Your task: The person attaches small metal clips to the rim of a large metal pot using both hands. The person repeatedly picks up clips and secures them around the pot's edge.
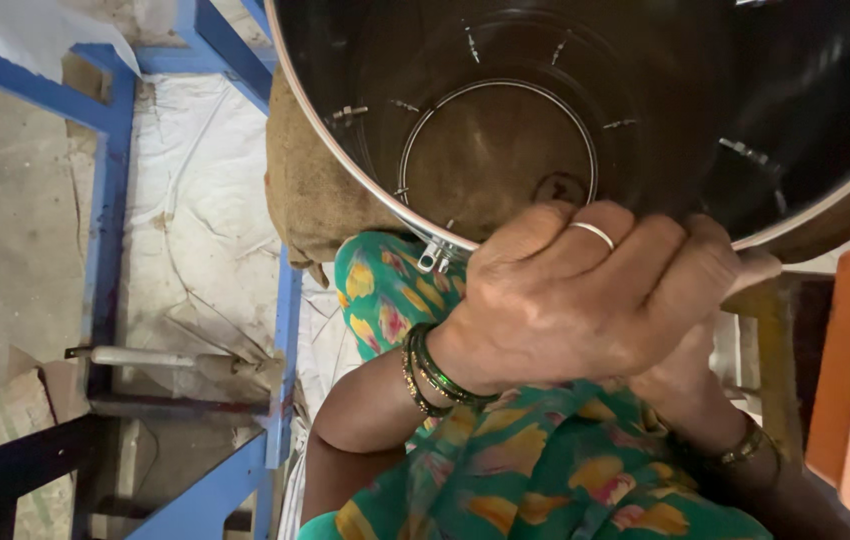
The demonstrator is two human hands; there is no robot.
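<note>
A large shiny steel drum lies tilted with its open mouth toward me; small bolts and a metal ring show on its dark inner wall. My left hand, with a ring and green bangles, is curled over the drum's near rim. A small metal fitting sticks out of the rim just left of that hand. My right hand sits beneath the left one and is mostly hidden; only its wrist with a bangle shows. What it holds cannot be seen. Green and yellow patterned cloth covers my lap.
An orange tray with several small metal fasteners stands at the right edge. Brown sacking lies under the drum. A blue metal frame and a white sheet are on the concrete floor at left.
</note>
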